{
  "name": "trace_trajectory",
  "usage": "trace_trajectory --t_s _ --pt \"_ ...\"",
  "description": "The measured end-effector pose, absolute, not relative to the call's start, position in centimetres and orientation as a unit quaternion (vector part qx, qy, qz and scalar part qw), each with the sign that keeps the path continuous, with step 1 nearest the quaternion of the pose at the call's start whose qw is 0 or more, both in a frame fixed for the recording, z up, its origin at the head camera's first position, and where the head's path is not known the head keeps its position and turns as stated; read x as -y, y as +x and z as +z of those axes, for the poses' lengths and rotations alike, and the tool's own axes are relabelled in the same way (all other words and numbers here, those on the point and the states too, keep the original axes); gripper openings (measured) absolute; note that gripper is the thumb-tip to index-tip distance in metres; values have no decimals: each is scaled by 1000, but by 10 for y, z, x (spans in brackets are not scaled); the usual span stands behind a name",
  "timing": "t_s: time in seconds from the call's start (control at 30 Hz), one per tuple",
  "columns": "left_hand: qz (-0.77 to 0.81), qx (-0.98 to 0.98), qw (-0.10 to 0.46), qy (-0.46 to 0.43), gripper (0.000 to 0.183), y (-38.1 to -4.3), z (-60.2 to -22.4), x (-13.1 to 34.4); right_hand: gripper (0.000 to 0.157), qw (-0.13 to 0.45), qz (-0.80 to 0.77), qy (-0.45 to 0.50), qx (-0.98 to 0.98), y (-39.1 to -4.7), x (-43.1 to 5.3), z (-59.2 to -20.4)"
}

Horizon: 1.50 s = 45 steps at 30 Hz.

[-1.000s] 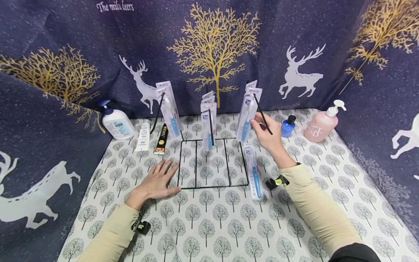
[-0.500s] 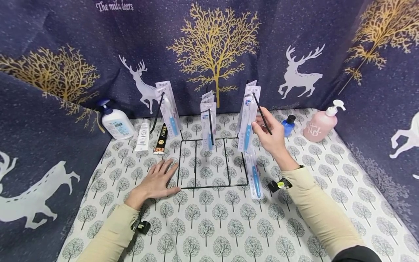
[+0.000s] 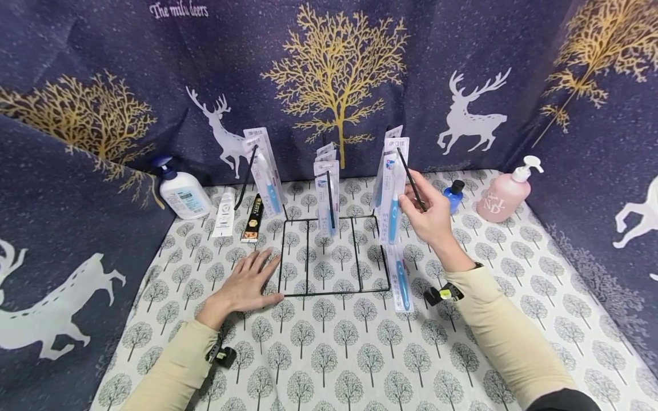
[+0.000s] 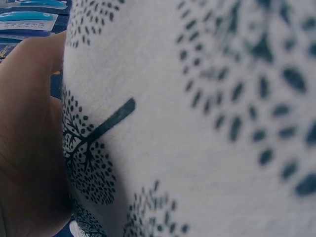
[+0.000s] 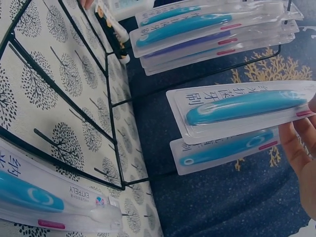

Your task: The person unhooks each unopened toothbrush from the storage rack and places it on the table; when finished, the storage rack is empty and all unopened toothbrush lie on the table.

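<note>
With thumb and fingers, my right hand (image 3: 429,216) pinches the edge of a packaged blue toothbrush (image 3: 393,220) by the right hook of a black wire rack (image 3: 334,293). In the right wrist view this toothbrush pack (image 5: 242,112) is in front of another hanging pack (image 5: 227,152). Whether its top is still threaded on the hook cannot be made out. Flat on the cloth, my left hand (image 3: 249,285) lies with spread fingers, its thumb near the rack's front left corner. One more toothbrush pack (image 3: 402,285) lies along the rack base's right side.
Several toothbrush packs hang from the middle hook (image 3: 327,200) and left hook (image 3: 266,177). Behind the left hand lie a white tube (image 3: 224,214) and a black tube (image 3: 253,220). A white pump bottle (image 3: 184,191), blue bottle (image 3: 453,197) and pink pump bottle (image 3: 505,197) stand at the back.
The right hand has drawn the front toothbrush pack forward along the right hook, toward me and slightly lower, apart from the one behind. My left hand has stayed put.
</note>
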State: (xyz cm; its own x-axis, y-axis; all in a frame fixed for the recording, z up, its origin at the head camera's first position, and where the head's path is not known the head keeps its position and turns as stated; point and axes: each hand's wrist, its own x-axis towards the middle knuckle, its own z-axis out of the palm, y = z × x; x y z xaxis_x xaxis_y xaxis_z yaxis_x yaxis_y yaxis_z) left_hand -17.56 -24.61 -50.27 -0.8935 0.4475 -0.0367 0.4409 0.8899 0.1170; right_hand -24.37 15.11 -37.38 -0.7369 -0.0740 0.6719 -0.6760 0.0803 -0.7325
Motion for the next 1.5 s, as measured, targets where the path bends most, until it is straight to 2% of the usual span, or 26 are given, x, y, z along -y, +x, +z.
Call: trace_trajectory --t_s 0.83,1.17,1.3,1.5 --pt "47 -972 39 228 90 -175 -504 246 54 249 645 324 646 -211 -165 -380" --pt "50 -970 27 237 90 -177 -503 244 54 273 621 341 651 -202 -174 -388" --pt "45 -970 31 236 90 -177 -502 244 53 268 630 357 636 -191 -173 -380" --pt "47 -971 36 232 89 -177 -502 246 54 262 636 365 627 -188 -178 -386"
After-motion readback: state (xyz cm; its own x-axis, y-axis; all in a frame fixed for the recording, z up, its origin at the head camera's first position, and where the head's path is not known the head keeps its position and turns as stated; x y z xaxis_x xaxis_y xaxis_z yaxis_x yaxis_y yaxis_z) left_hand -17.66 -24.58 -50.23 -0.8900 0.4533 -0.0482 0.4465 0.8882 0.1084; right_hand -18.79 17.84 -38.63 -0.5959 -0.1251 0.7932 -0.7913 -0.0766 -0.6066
